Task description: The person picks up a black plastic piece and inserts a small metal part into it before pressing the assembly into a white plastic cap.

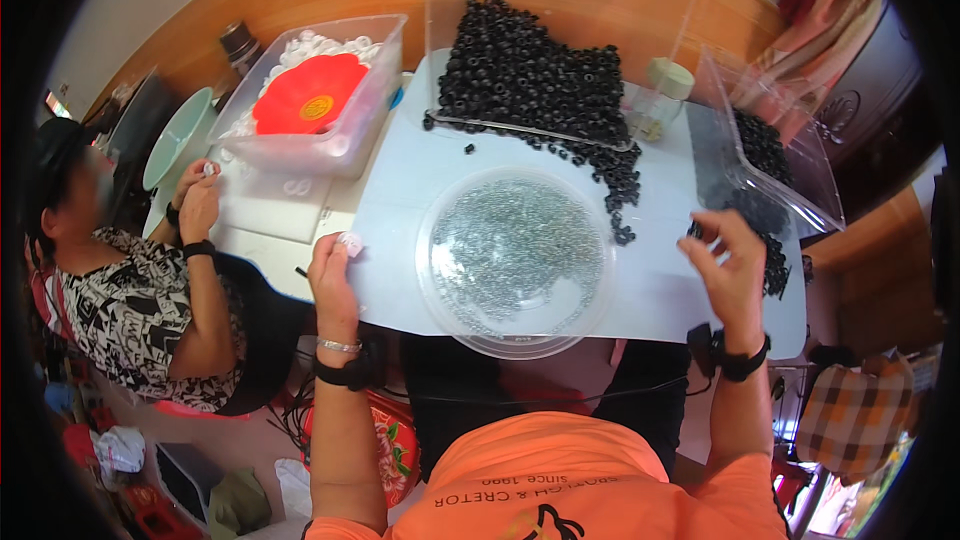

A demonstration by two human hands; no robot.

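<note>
My left hand (333, 290) is closed at the left edge of the white table board (395, 285), pinching a small white plastic piece (350, 243) between thumb and fingers. Over the board's right side, my right hand (730, 260) is curled with a small black piece (696, 229) at its fingertips. A round clear tray (428, 285) lies between my hands, holding a layer of tiny shiny metal pieces (510, 235). Beyond it, a heap of black ring-shaped parts (530, 70) spills from a clear bin (660, 0) onto the board.
At left, a co-worker's hands (198, 200) hold a small white piece. Near them stands a clear tub (375, 90) of white pieces with a red flower-shaped dish (310, 90). A lidded jar (660, 100) and another clear bin (815, 175) with black parts are at right.
</note>
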